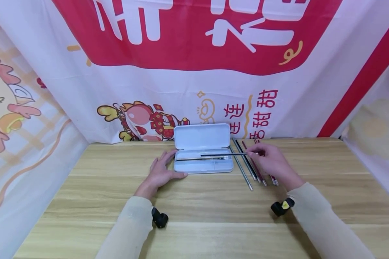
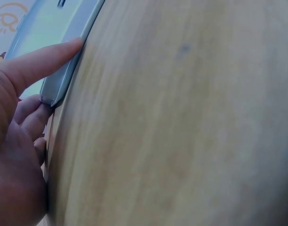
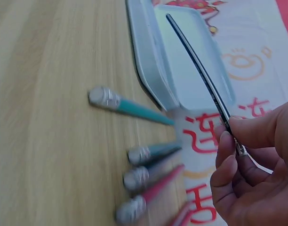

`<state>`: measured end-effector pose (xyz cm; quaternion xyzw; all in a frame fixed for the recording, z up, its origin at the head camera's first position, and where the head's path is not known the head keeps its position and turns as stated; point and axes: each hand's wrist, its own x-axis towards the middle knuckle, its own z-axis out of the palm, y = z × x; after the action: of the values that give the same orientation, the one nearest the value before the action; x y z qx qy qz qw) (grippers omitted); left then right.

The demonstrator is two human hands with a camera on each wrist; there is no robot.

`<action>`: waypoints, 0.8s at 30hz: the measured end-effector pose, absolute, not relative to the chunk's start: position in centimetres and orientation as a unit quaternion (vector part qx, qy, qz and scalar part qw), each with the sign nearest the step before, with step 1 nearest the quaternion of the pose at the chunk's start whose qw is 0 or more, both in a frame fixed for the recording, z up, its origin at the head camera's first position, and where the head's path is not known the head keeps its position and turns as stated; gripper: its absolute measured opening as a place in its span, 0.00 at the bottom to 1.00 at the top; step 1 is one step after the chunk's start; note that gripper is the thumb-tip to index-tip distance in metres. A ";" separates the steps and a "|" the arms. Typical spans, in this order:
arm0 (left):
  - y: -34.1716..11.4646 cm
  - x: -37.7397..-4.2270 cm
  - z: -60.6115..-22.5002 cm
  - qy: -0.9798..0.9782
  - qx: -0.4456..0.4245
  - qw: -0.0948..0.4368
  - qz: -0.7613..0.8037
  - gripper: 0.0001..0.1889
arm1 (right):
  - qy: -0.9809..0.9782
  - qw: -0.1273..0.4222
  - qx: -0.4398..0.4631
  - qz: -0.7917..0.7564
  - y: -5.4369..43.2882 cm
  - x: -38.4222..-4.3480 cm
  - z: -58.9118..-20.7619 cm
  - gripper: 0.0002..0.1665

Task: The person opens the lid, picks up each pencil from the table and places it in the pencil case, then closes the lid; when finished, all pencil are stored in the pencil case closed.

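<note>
A light-blue pencil case stands with its lid raised on the wooden table. Across its tray lies a dark pencil. My left hand holds the left end of the case, thumb along the front edge and fingers at the side; the left wrist view shows the thumb against the rim. Between thumb and fingers, my right hand pinches a dark pencil near its eraser end. That pencil points left, with its tip over the tray.
Several loose pencils lie right of the case, among them a teal pencil and dark red ones, their eraser ends toward me. Some are partly hidden beneath the right hand. A printed cloth hangs behind the table.
</note>
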<state>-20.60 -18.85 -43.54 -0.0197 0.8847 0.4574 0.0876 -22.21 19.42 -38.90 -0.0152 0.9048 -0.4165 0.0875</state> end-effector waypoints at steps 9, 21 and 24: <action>-18.9 -20.6 -43.4 0.880 -0.018 0.088 0.466 0.50 | 0.902 0.053 -0.049 -0.426 15.7 -24.6 -40.3 0.15; -18.8 -20.5 -43.5 0.878 -0.019 0.085 0.470 0.51 | 0.906 0.044 -0.060 -0.418 13.3 -25.8 -41.3 0.12; -18.9 -20.4 -43.5 0.879 -0.021 0.085 0.469 0.51 | 0.906 0.052 -0.062 -0.416 13.0 -25.8 -41.3 0.12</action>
<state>-20.44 -18.87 -43.47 -0.0210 0.8787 0.4693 0.0848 -25.83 12.97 -41.31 -0.0616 0.9056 -0.4164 0.0515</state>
